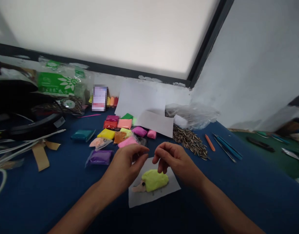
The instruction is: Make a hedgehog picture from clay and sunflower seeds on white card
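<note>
My left hand (130,161) is raised just above a clay hedgehog figure, its thumb and forefinger curled close together. My right hand (172,159) faces it a small gap away, fingers bent in and pinched. Anything between either hand's fingertips is too small or blurred to make out. Under the hands, the hedgehog (155,180) has a yellow-green clay body, a pale pinkish snout and a black round eye. It lies on a white sheet of paper (137,202) with grey marks beneath the body. My right fingers overlap the figure's upper edge in the view.
Coloured clay packets, including a purple one (100,157) and a teal one (82,135), lie left and behind. Striped sunflower seeds (190,140) are piled at the back right, near an orange stick (210,143) and blue tweezers (228,147). A phone (100,98) leans at the back.
</note>
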Demonstrator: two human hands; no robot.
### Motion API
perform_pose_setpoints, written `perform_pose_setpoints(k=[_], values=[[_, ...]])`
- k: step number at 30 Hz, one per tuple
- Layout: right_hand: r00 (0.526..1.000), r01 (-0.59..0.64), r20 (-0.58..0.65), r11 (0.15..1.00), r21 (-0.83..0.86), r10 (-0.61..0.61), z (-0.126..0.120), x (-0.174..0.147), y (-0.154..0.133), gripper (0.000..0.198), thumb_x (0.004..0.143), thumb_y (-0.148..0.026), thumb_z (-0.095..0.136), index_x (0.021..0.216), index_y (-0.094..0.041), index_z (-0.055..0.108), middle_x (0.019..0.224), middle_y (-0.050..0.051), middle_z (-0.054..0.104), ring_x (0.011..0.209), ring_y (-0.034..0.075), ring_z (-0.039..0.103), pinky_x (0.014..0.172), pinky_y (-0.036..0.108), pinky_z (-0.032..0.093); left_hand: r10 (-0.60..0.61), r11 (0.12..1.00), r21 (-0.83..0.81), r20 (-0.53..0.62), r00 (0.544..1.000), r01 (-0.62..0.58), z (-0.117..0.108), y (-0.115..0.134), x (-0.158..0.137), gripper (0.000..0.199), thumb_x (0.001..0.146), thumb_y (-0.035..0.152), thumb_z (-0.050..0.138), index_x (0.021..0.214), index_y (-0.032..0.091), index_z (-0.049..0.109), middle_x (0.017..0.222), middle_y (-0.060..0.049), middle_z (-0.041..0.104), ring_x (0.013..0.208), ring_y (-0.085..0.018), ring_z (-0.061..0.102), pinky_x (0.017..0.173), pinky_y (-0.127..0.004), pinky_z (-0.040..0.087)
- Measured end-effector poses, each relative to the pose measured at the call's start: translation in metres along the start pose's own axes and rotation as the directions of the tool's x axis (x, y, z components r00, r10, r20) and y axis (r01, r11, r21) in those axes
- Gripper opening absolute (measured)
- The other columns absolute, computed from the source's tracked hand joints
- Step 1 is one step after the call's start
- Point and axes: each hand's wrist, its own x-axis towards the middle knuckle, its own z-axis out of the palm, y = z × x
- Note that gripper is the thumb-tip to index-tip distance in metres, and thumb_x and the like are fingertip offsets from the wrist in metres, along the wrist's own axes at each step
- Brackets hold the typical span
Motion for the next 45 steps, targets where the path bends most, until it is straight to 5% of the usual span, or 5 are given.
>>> perform_pose_setpoints(k=[3, 12, 19, 37, 45], values=[[0.999, 0.037, -0.003, 0.999, 0.001, -0.037, 0.000, 0.000, 0.001, 0.017, 0.084, -0.034, 0.064, 0.083, -0.017, 0.059, 0.078, 0.001, 0.068, 0.061, 0.011, 0.063, 0.053, 0.021, 0.045, -0.050, 0.998, -0.034, 0.028, 0.998, 0.051, 0.002, -0.001, 0.000, 0.019, 0.086, 0.025, 0.054, 0.090, 0.020, 0.071, 0.075, -0.002, 0.072, 0.062, -0.016, 0.062, 0.053, -0.025, 0.046], [0.998, 0.062, 0.029, 0.989, -0.137, -0.059, 0.012, -0.007, 0.002, 0.019, 0.081, -0.031, 0.070, 0.073, -0.018, 0.058, 0.065, -0.004, 0.059, 0.054, 0.010, 0.057, 0.050, 0.021, 0.044, -0.038, 0.903, 0.429, 0.106, 0.994, -0.012, -0.004, -0.022, 0.004, 0.022, 0.084, 0.018, 0.050, 0.084, 0.022, 0.072, 0.078, -0.004, 0.074, 0.069, -0.021, 0.066, 0.055, -0.026, 0.039], [0.987, 0.156, 0.094, 0.920, -0.360, -0.131, 0.023, -0.011, 0.009, 0.013, 0.085, -0.016, 0.061, 0.089, -0.019, 0.073, 0.075, 0.000, 0.070, 0.066, 0.013, 0.061, 0.060, 0.023, 0.046, -0.088, 0.916, 0.402, 0.229, 0.970, -0.012, -0.005, -0.030, 0.007, 0.025, 0.079, 0.013, 0.051, 0.090, 0.022, 0.071, 0.077, -0.002, 0.071, 0.067, -0.018, 0.063, 0.053, -0.023, 0.035], [0.989, 0.142, 0.002, 0.955, -0.259, -0.146, 0.015, -0.024, 0.020, 0.003, 0.083, -0.019, 0.065, 0.082, -0.018, 0.068, 0.072, -0.003, 0.064, 0.062, 0.009, 0.054, 0.055, 0.019, 0.042, -0.155, 0.891, 0.453, 0.238, 0.959, 0.031, -0.005, -0.030, 0.009, 0.023, 0.081, 0.016, 0.054, 0.098, 0.021, 0.067, 0.079, -0.002, 0.068, 0.068, -0.017, 0.059, 0.056, -0.025, 0.033], [0.968, 0.230, 0.035, 0.816, -0.530, -0.250, 0.014, -0.027, 0.019, 0.020, 0.091, -0.024, 0.054, 0.072, -0.017, 0.055, 0.060, -0.005, 0.051, 0.054, 0.008, 0.044, 0.050, 0.021, 0.032, -0.150, 0.893, 0.450, 0.229, 0.962, 0.032, -0.005, -0.030, 0.008, 0.020, 0.081, 0.016, 0.055, 0.096, 0.021, 0.067, 0.085, -0.003, 0.071, 0.075, -0.019, 0.062, 0.057, -0.025, 0.036]])
